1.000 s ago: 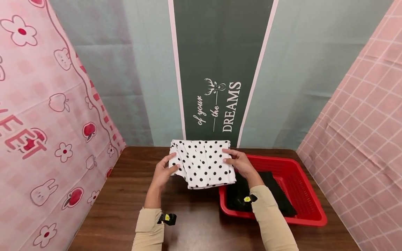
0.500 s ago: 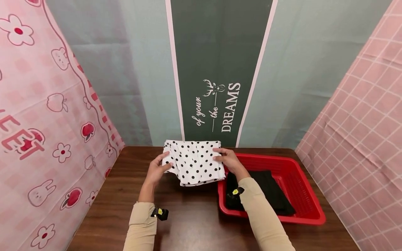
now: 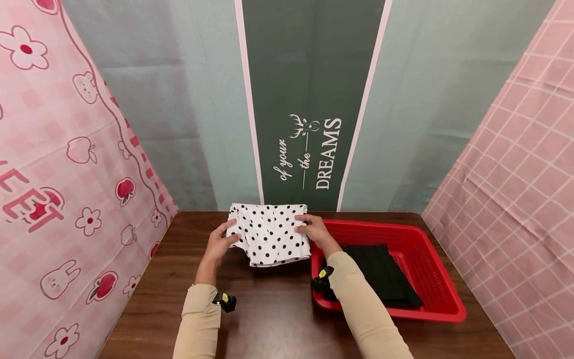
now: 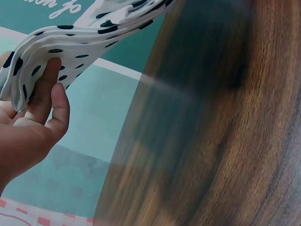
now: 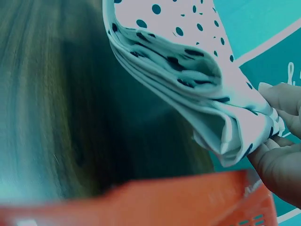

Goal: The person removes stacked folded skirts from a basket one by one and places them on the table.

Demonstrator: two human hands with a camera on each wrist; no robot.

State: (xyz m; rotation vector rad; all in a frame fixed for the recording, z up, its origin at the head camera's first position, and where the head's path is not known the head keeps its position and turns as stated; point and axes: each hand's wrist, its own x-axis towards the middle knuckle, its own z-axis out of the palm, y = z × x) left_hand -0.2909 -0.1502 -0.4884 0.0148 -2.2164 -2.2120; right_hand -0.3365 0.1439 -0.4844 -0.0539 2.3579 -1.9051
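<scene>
A folded white cloth with black polka dots (image 3: 271, 234) is held up above the table, just left of the red basket. My left hand (image 3: 219, 242) pinches its left edge, and in the left wrist view the fingers (image 4: 49, 89) lie under its stacked layers. At the opposite edge my right hand (image 3: 314, 230) pinches the cloth between thumb and fingers. Its rolled, layered side shows in the right wrist view, where the right hand (image 5: 282, 155) grips the far corner. The garment kind is hidden by the folds.
To the right stands a red plastic basket (image 3: 441, 279) with folded black cloth (image 3: 385, 276) inside, under the right forearm. Both stand on a dark wood table (image 3: 269, 314). Printed curtains (image 3: 197, 124) rise behind and at both sides.
Both hands have carried the folded dotted cloth leftward, from overlapping the basket's left rim to just beside it. The grip of each hand looks the same.
</scene>
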